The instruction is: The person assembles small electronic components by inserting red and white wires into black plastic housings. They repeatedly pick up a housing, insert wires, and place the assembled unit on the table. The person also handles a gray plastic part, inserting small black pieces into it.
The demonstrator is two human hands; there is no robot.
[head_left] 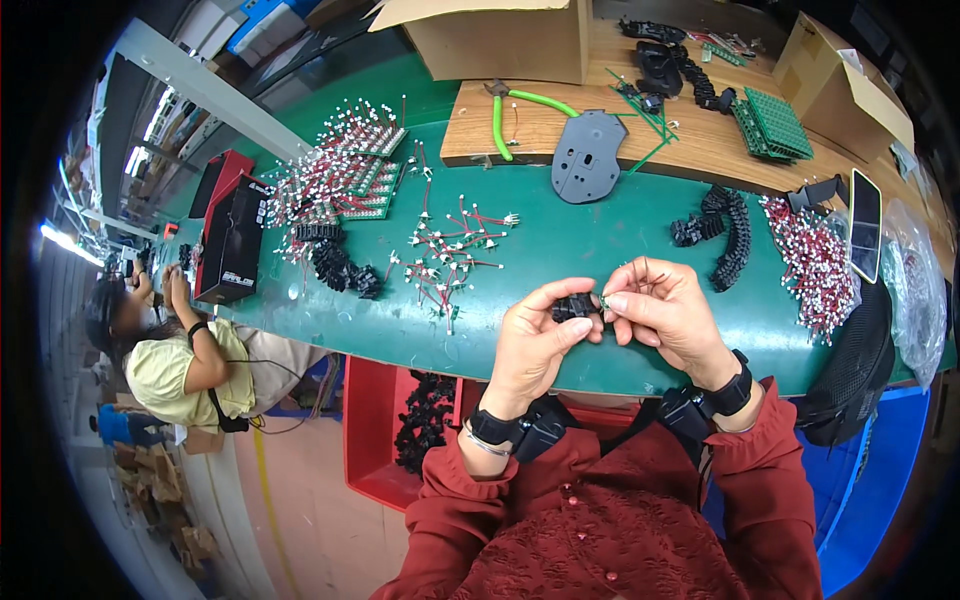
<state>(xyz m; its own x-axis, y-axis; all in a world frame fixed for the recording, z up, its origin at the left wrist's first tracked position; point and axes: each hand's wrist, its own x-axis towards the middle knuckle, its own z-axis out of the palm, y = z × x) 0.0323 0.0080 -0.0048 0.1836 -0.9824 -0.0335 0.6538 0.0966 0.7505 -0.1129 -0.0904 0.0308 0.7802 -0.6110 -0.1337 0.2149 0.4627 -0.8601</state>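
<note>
My left hand (538,335) pinches a small black plastic part (574,306) between thumb and fingers, just above the near edge of the green bench (570,240). My right hand (662,308) meets it from the right, its fingertips closed on a tiny green piece with thin wire leads (607,299) held against the black part. Both wrists wear black bands. A loose scatter of red-wired white connectors (450,250) lies on the bench to the left of my hands.
Black parts lie in heaps (338,262) and in a row (733,232). Red-wired pieces are piled at the far left (345,170) and right (815,260). Green-handled pliers (515,110), a grey plate (588,155), green boards (775,125), cardboard boxes (500,35), a red bin (395,420). Another person (190,360) sits left.
</note>
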